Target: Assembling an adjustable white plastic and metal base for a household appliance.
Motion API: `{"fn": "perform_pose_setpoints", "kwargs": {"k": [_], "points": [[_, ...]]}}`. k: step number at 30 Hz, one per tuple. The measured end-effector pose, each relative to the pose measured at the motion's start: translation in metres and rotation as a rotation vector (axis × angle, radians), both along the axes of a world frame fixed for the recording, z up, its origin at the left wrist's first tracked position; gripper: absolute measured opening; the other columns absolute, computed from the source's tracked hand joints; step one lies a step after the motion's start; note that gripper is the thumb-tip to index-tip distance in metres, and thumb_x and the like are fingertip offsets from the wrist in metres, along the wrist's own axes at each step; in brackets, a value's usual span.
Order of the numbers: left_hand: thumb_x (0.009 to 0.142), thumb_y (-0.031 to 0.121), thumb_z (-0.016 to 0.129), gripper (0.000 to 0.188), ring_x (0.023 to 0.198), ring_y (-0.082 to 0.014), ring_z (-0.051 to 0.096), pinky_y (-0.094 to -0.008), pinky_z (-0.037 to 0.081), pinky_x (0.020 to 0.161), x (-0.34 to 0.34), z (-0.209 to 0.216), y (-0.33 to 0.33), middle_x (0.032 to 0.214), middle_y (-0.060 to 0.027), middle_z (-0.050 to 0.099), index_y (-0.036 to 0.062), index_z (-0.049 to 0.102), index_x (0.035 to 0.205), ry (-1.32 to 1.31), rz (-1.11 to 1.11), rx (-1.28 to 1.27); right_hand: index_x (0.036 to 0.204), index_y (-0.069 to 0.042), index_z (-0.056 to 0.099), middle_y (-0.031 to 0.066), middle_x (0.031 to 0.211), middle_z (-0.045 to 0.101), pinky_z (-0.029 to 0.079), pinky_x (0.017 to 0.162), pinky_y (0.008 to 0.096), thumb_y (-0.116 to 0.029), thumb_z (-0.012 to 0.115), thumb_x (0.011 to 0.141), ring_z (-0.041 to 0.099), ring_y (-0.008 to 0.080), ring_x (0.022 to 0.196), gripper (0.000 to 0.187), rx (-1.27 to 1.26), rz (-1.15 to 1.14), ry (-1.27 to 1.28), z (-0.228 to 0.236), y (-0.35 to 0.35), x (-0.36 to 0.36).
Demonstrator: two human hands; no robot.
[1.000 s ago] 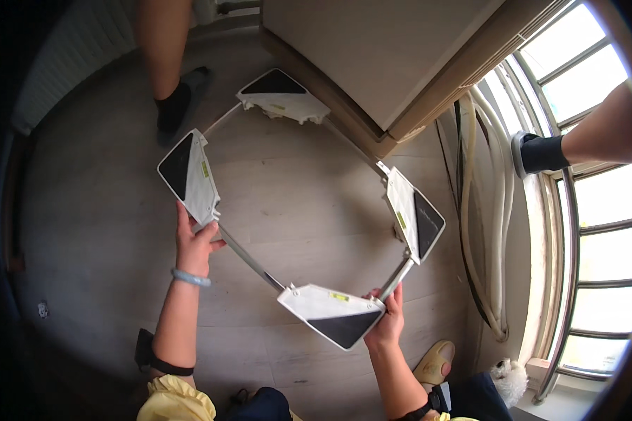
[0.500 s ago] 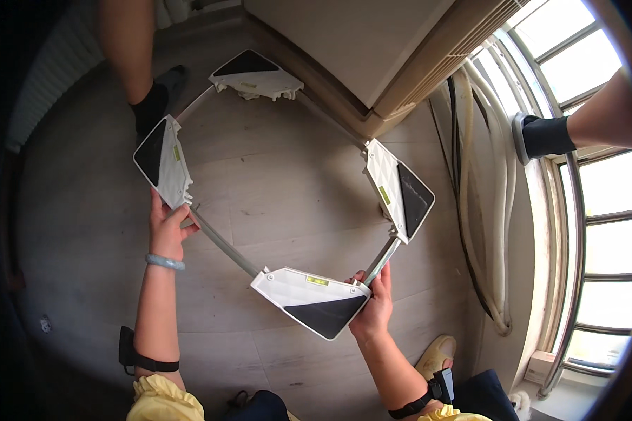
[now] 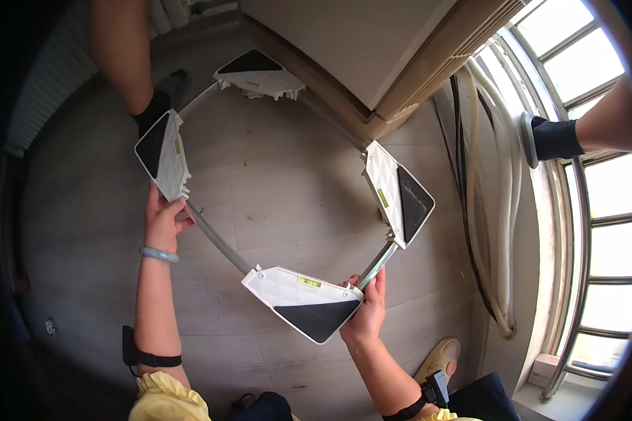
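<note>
An adjustable appliance stand is held above the floor: four white corner pieces with black pads and small green bubble levels, joined by metal rods. My left hand (image 3: pixel 163 223) is closed round the lower end of the left corner piece (image 3: pixel 170 156), where a rod (image 3: pixel 218 242) begins. My right hand (image 3: pixel 365 312) grips the short right rod (image 3: pixel 377 265) beside the near corner piece (image 3: pixel 309 291); some of its fingers are hidden behind the stand. The right corner piece (image 3: pixel 395 193) lies beyond that hand. At the far side, the last corner piece (image 3: pixel 256 84) is close to a large beige appliance (image 3: pixel 351 49).
Another person's legs show at the far left (image 3: pixel 123 63) and by the window (image 3: pixel 604 135). Hoses and cables (image 3: pixel 495 231) hang along the right wall near the barred window (image 3: pixel 614 245). A yellow slipper (image 3: pixel 439 359) is on the wooden-look floor (image 3: pixel 260 168).
The stand's near corner piece and my right hand have shifted slightly left. My left hand has moved a little left too. Both holds are the same.
</note>
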State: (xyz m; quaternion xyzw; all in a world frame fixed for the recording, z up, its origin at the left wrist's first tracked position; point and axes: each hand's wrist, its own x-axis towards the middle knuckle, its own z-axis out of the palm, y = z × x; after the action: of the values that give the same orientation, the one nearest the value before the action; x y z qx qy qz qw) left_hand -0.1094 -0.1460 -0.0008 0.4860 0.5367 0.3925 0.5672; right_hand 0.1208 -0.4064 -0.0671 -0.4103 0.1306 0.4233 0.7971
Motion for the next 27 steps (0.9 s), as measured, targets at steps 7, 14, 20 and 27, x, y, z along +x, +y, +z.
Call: {"fn": "perform_pose_setpoints", "kwargs": {"k": [7,14,20,27], "points": [[0.088,0.000,0.051,0.070,0.087,-0.0144,0.054,-0.0394,0.053,0.069,-0.003,0.000,0.000,0.113,-0.0054,0.053,0.0233,0.023,0.148,0.011,-0.054,-0.024,0.144,-0.022,0.025,0.0086,0.087,0.053,0.050,0.073,0.0365,-0.017,0.032,0.101,0.054,0.0207,0.076,0.044,0.002,-0.010,-0.007,-0.003,-0.002,-0.002],[0.089,0.001,0.054,0.069,0.100,-0.0178,0.054,-0.0460,0.049,0.084,0.025,-0.001,0.010,0.117,-0.0040,0.053,0.0240,0.025,0.148,-0.059,-0.003,-0.029,0.145,-0.014,0.029,0.0062,0.087,0.053,0.048,0.068,0.0318,-0.014,0.037,0.099,0.052,0.0157,0.075,0.047,0.050,-0.017,-0.133,-0.006,0.020,0.030],[0.090,0.008,0.058,0.074,0.123,-0.0223,0.044,-0.0476,0.042,0.096,0.076,-0.014,0.072,0.142,-0.0082,0.038,0.0212,0.017,0.150,-0.171,-0.056,0.005,0.141,-0.013,0.037,0.0030,0.082,0.052,0.050,0.068,0.0305,-0.012,0.038,0.099,0.053,0.0136,0.072,0.042,0.122,-0.030,-0.117,-0.018,0.091,0.117],[0.065,0.053,0.079,0.127,0.138,-0.0482,-0.018,-0.0627,0.006,0.109,0.060,-0.065,-0.011,0.154,-0.0231,-0.013,0.0153,-0.008,0.150,1.160,-0.418,0.051,0.135,-0.014,0.042,0.0125,0.102,0.056,0.049,0.080,0.0451,-0.042,0.030,0.100,0.054,0.0264,0.085,0.046,0.226,-0.038,-0.037,-0.020,0.147,0.173]]}}
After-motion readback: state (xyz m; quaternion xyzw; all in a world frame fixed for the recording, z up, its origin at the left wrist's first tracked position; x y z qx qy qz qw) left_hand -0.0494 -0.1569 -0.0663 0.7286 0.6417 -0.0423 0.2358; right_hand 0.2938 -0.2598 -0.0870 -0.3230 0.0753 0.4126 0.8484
